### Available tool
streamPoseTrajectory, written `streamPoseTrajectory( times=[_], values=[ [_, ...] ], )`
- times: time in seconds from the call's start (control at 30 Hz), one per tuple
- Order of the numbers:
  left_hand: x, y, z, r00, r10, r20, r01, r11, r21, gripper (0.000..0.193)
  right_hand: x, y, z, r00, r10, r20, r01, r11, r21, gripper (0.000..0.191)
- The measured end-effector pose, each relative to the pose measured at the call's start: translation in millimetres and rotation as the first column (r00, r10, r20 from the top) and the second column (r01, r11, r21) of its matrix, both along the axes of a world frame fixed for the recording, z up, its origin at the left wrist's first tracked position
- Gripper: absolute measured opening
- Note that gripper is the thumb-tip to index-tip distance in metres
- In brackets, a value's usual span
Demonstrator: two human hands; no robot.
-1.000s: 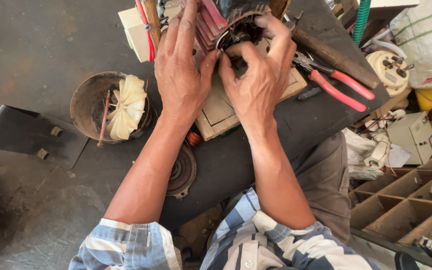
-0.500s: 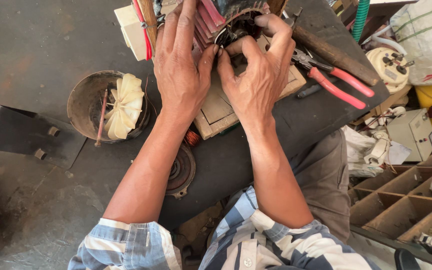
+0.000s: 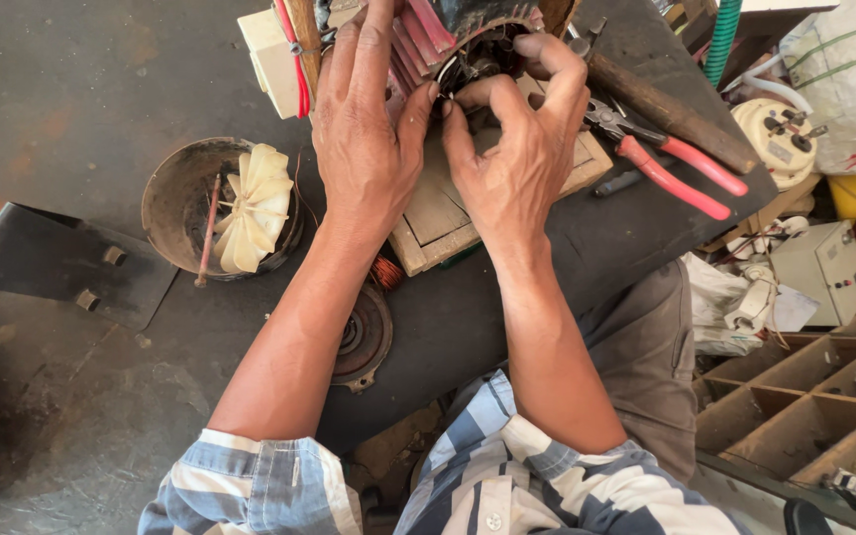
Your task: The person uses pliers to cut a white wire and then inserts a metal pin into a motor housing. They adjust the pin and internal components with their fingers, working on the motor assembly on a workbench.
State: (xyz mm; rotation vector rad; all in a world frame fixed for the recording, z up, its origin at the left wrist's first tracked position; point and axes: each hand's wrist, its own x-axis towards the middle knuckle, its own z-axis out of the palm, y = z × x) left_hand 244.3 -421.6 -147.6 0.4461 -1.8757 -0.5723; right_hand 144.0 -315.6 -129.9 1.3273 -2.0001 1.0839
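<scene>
Both hands worked on a motor stator (image 3: pixel 468 45) that stood at the far edge of the dark work board (image 3: pixel 507 307), partly cut off by the top of the frame. The left hand (image 3: pixel 369 139) lay flat over the stator's left side, fingers extended across the pink insulation strips (image 3: pixel 423 30), which steadied the body against the pull of the other hand. The right hand (image 3: pixel 517 149) was curled at the stator's opening, thumb and forefinger pinched together on what appeared to be a wire end or winding lead; the exact item was too small to confirm.

The stator rested on a light wooden block (image 3: pixel 438 213), which raised it off the board and kept it level with the hands. Red-handled pliers (image 3: pixel 681 173) lay just beside the right hand, toward the right edge of the board, within easy reach. A wooden-handled tool (image 3: pixel 671 109) lay beyond the pliers, near the far right corner.

On the left part of the board, a round metal housing (image 3: pixel 175 203) held a cream plastic fan (image 3: pixel 250 208), set well apart from the work area. A dark round end plate (image 3: pixel 364 337) lay near the left forearm, partly under it. A small coil of copper wire (image 3: pixel 385 269) sat at the near corner of the block.

A wooden compartment tray (image 3: pixel 795 396) stood to the right, off the board.
</scene>
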Motion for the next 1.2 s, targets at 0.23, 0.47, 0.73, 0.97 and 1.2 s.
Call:
streamPoseTrajectory(
  times=[0.23,0.47,0.73,0.97,1.2],
  values=[
    [-1.4,0.6,1.3,1.000,0.020,0.007,-0.020,0.999,0.039,0.069,-4.0,-2.2,-3.9,0.999,0.041,0.026,-0.040,0.999,-0.029,0.017],
    [-0.2,1.0,4.5,1.000,0.012,0.000,-0.012,0.999,0.038,0.071,-3.9,-4.6,-4.6,0.999,0.031,-0.025,-0.032,0.999,-0.036,0.018],
    [7.6,8.4,19.9,0.995,-0.026,-0.093,0.026,1.000,-0.007,0.060,-4.9,-2.1,-2.3,1.000,0.025,-0.003,-0.025,0.999,-0.020,0.018],
    [17.7,26.9,30.3,1.000,-0.006,0.010,0.007,0.999,-0.052,0.031,-3.9,1.0,-4.3,0.999,0.024,0.033,-0.024,1.000,-0.011,0.015],
    [24.2,51.2,31.8,0.993,0.073,0.093,-0.075,0.997,0.016,0.031,-7.2,1.4,-5.4,0.999,0.031,0.042,-0.031,0.999,-0.022,0.012]
  ],
)
